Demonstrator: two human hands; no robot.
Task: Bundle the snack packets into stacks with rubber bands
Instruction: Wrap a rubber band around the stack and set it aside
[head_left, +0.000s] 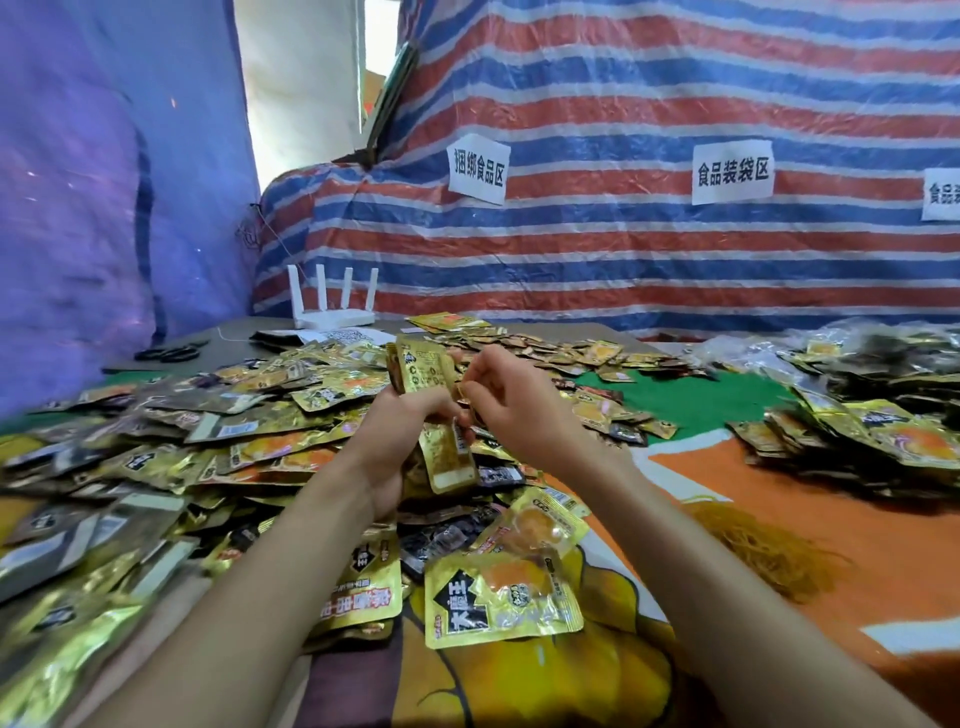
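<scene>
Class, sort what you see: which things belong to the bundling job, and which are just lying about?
Job: packet stack, loose packets, rubber bands, left hand, right hand.
Lying about: router, scissors, paper signs.

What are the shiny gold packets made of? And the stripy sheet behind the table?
The snack packets look like thin metallised plastic film: they are glossy gold and crinkled, with mirror-like glints. The striped sheet seems to be woven plastic tarpaulin: it shows a fine weave, creases and a dull sheen.
</scene>
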